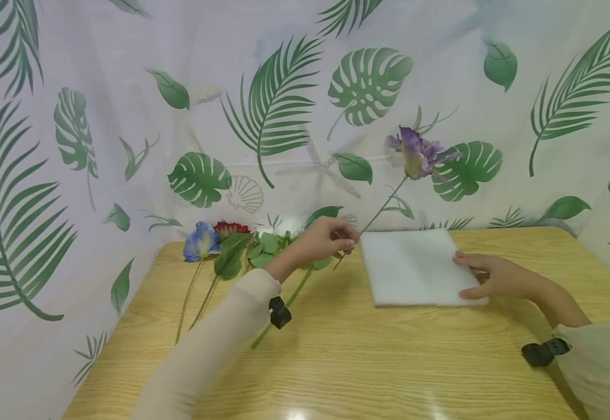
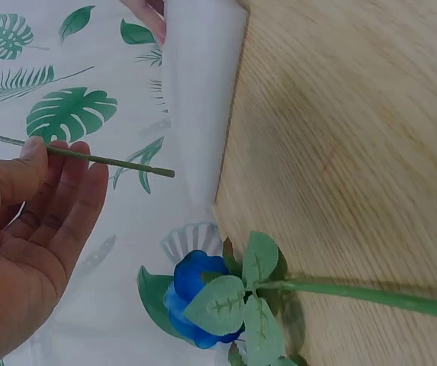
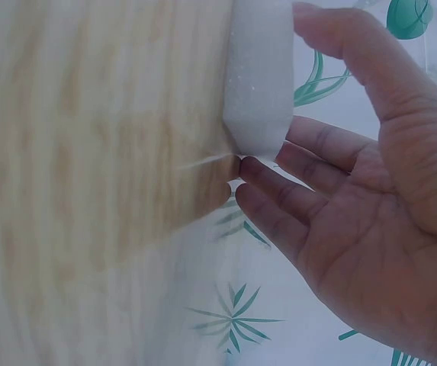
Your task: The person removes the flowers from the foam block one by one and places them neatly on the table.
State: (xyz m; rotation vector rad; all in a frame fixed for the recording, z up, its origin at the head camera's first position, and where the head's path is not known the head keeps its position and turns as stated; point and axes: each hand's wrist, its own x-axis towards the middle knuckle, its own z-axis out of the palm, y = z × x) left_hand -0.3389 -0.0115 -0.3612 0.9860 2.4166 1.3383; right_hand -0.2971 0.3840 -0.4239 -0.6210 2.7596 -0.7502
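Between the thumb and fingers of my left hand [image 1: 322,240] is the thin green stem of a purple artificial flower [image 1: 416,154]. Its bloom is up and to the right, above the table; the stem's cut end [image 2: 161,172] sticks out past the fingers in the left wrist view. A white foam block [image 1: 415,269] lies flat on the table. My right hand [image 1: 512,281] touches its right side, thumb at the near right corner and fingers along the edge, fairly straight. In the right wrist view the foam's end [image 3: 260,84] meets the thumb and fingertips.
Left of the foam, a light blue flower [image 1: 200,242], a red flower [image 1: 231,227] and a blue rose [image 2: 203,297] lie on the wooden table [image 1: 389,361], stems toward me. Green leaves [image 1: 264,251] lie among them. A leaf-patterned cloth [image 1: 294,192] hangs behind.
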